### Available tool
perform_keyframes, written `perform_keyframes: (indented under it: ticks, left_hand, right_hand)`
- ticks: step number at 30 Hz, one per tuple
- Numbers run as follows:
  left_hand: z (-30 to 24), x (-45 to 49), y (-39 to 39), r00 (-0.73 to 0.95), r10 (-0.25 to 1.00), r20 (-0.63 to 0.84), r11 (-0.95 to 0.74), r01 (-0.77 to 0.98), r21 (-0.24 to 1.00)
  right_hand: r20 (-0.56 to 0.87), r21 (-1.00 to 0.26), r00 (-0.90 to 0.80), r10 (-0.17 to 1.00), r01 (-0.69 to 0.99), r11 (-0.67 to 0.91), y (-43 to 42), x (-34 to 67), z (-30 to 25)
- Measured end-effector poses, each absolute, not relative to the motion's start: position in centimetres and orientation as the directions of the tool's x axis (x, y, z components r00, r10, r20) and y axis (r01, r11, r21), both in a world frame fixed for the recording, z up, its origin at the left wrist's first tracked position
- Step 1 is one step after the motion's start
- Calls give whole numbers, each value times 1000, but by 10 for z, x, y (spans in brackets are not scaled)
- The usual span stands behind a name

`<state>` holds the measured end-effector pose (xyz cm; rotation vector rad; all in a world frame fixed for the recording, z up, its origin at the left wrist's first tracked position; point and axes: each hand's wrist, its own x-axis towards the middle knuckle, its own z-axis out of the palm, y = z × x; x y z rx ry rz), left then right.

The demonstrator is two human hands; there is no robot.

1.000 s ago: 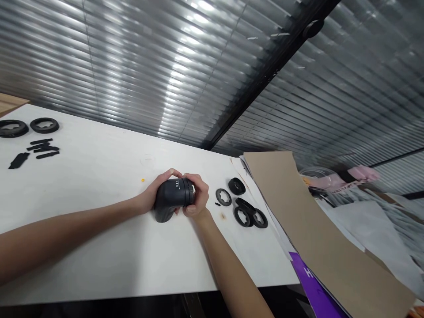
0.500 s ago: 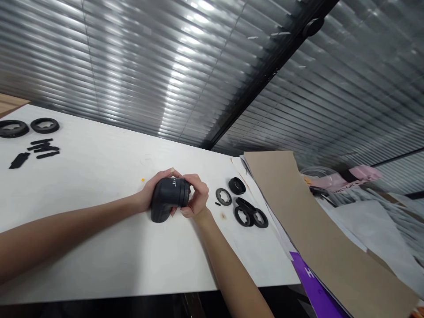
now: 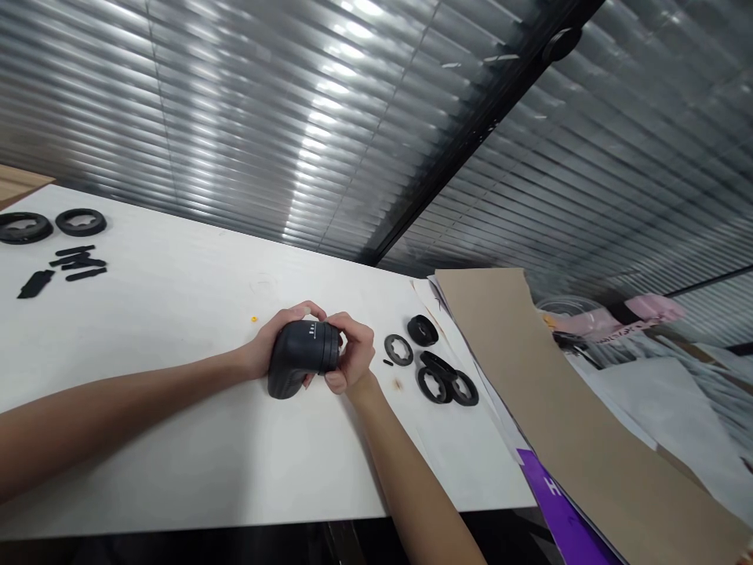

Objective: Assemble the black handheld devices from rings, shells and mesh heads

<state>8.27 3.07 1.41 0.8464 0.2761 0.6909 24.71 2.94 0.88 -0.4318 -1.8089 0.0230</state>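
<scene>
Both my hands hold a black elbow-shaped plastic housing [image 3: 297,353] above the white table [image 3: 176,447], its bent end pointing down. Small white markings show on its upper side. My left hand [image 3: 276,337] wraps the curved body, and my right hand [image 3: 353,353] grips the round end, hiding part of its opening. To the right lie a thin black ring [image 3: 398,350], a thick black ring [image 3: 422,330], and two more black rings [image 3: 434,385] partly under a flat black piece [image 3: 438,365].
At the far left of the table are two black rings [image 3: 81,222] and several black strips [image 3: 79,259]. Beyond the table's right edge, brown cardboard [image 3: 588,416] lies over white paper and a purple sheet [image 3: 558,510]. Slatted metal panels rise behind.
The housing has rolled slightly in my hands, bringing its markings up. My right hand has shifted a little rightward around the round end.
</scene>
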Motion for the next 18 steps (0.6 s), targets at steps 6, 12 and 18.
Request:
perform_keyframes:
  ticks: [6,12,18]
  left_hand:
    - [16,82,29,731,678,76,422,-472,774]
    - [14,82,28,714,696,73,401,-471,785]
    - [16,82,28,685,724,85,356,-476,804]
  right_hand:
    - [927,-254,-211,311,259,932,27,245,12]
    - [930,-265,-200,308,216,940,28,246,6]
    - [896,-351,-207,394,218,911,22,245,6]
